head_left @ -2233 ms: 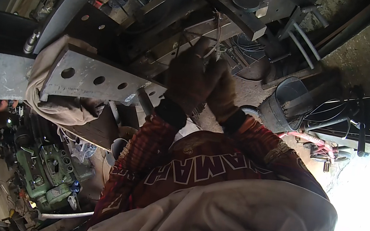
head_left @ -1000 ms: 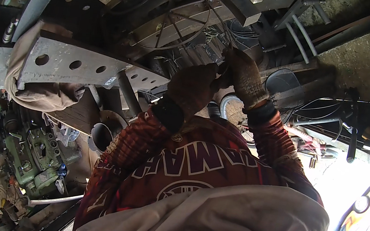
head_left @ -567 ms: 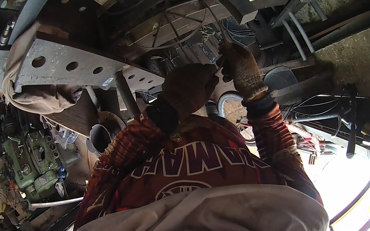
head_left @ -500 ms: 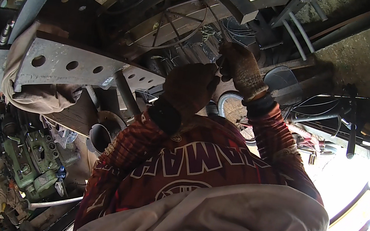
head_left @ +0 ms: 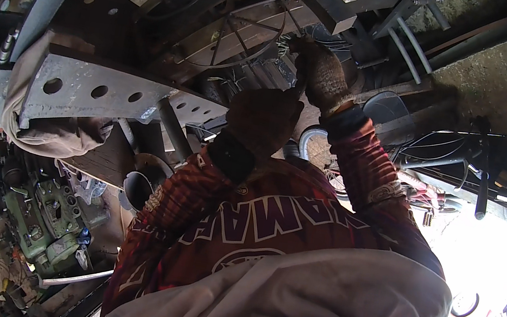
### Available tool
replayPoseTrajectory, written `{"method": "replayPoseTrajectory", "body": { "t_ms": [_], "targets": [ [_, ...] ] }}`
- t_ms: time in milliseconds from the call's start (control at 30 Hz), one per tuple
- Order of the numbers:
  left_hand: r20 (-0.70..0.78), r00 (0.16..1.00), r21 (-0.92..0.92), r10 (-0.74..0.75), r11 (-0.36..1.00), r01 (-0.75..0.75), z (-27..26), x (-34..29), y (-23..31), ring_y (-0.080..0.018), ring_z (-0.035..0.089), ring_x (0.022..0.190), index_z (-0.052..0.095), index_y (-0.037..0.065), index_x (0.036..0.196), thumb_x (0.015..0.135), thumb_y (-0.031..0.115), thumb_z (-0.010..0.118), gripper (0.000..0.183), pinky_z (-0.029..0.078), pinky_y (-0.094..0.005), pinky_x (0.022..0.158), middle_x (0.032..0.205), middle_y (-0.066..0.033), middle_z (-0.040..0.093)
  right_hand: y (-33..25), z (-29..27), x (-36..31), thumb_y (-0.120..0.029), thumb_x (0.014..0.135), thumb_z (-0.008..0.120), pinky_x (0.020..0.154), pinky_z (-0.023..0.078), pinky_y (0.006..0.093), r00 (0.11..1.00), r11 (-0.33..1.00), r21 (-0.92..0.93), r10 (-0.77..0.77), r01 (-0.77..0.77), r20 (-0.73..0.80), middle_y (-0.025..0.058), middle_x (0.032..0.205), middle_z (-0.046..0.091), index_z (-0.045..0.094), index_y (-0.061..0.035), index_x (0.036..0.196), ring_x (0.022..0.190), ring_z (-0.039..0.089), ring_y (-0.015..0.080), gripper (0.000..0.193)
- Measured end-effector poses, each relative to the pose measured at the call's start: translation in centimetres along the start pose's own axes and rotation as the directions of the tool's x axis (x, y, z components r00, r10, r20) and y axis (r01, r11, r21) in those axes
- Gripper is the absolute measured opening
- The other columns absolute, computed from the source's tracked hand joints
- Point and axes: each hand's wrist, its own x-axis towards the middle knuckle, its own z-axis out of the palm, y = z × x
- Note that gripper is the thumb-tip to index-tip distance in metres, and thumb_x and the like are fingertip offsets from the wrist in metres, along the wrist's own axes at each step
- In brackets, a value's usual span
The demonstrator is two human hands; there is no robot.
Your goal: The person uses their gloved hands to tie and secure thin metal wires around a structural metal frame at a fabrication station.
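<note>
Both my hands wear dark, dirty work gloves and meet in front of my chest. My left hand (head_left: pixel 262 119) is closed in a fist, its knuckles near the right hand's wrist. My right hand (head_left: pixel 323 77) reaches farther out, with curled fingers beside a tuft of thin greenish strands (head_left: pixel 283 45). Whatever either hand grips is hidden by the gloves and shadow. A thin dark rod (head_left: pixel 293 19) runs outward from near my right fingertips. Left of it is a thin metal hoop with spokes (head_left: pixel 240 20).
A steel beam with round holes (head_left: pixel 116 93) crosses on the left, with a draped cloth (head_left: pixel 57 136) around its end. Below it are an open pipe (head_left: pixel 139 187) and a green machine (head_left: pixel 38 218). Metal tubes (head_left: pixel 407 53) stick out at upper right; a bicycle wheel (head_left: pixel 320 150) lies beyond my forearms.
My right hand has shifted forward and slightly left, to beside the greenish strands. My left hand has hardly moved. A hooked dark shape at the bright right edge is gone.
</note>
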Motion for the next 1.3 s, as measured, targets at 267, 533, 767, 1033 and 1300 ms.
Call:
{"method": "replayPoseTrajectory", "body": {
  "t_ms": [267, 533, 767, 1033, 1300],
  "targets": [
    [0.096, 0.995, 0.035, 0.003, 0.999, -0.006, -0.2, 0.3, -0.7, -0.0265, 0.069, 0.073, 0.069, 0.013, 0.108, 0.094, 0.029, 0.062, 0.023, 0.053, -0.0436, 0.065, 0.078, -0.0067, 0.068, 1.7, 2.1, 1.9, -0.031, 0.1, 0.055, 0.099, 0.049, 0.0446, 0.97, 0.759, 0.65, -0.179, 0.031, 0.163, 0.0129, 0.126, 0.063, 0.06, -0.0088, 0.128, 0.116, 0.062, 0.0271, 0.036],
    [0.13, 0.978, 0.12, 0.163, 0.977, -0.179, -2.1, 0.0, -3.6, -0.0253, 0.069, 0.075, 0.07, 0.013, 0.112, 0.092, 0.023, 0.062, 0.024, 0.054, -0.0436, 0.068, 0.082, -0.0061, 0.069, -0.9, 3.6, 2.2, -0.04, 0.101, 0.051, 0.081, 0.053, 0.0372, 0.771, 0.177, -0.901, -0.597, 0.397, 0.222, 0.01, 0.103, 0.067, 0.061, -0.0057, 0.105, 0.097, 0.067, 0.0271, 0.036],
    [0.117, 0.977, 0.068, 0.179, 0.98, -0.188, -5.1, -0.8, -8.1, -0.0274, 0.068, 0.072, 0.073, 0.013, 0.107, 0.09, 0.022, 0.066, 0.02, 0.054, -0.0423, 0.069, 0.079, -0.0077, 0.069, -1.2, 8.9, 3.3, -0.033, 0.097, 0.053, 0.076, 0.05, 0.0388, 0.912, 0.245, -0.932, -0.378, 0.268, 0.163, 0.0081, 0.09, 0.065, 0.062, -0.0094, 0.099, 0.089, 0.065, 0.0265, 0.025],
    [-0.129, 0.986, -0.045, 0.103, 0.993, -0.109, -2.5, 0.1, -6.0, -0.0287, 0.067, 0.069, 0.07, 0.015, 0.105, 0.086, 0.026, 0.068, 0.022, 0.052, -0.0446, 0.066, 0.071, -0.0076, 0.065, 1.0, 6.0, 5.8, -0.033, 0.098, 0.052, 0.067, 0.049, 0.0402, 0.907, 0.699, -0.655, -0.419, 0.287, -0.05, 0.0099, 0.085, 0.063, 0.058, -0.0107, 0.104, 0.08, 0.064, 0.0266, 0.024],
    [-0.078, 0.993, 0.472, 0.085, 0.881, -0.038, -3.5, 0.6, -6.4, -0.0216, 0.064, 0.073, 0.064, 0.016, 0.123, 0.086, 0.019, 0.065, 0.037, 0.05, -0.0403, 0.065, 0.083, -0.0023, 0.064, -1.4, 9.6, 6.5, -0.058, 0.099, 0.05, 0.061, 0.05, 0.035, 0.805, 0.491, 0.87, 0.533, -0.045, -0.26, 0.0002, 0.07, 0.055, 0.065, -0.0133, 0.101, 0.06, 0.056, 0.0184, 0.047]
  ]
}}
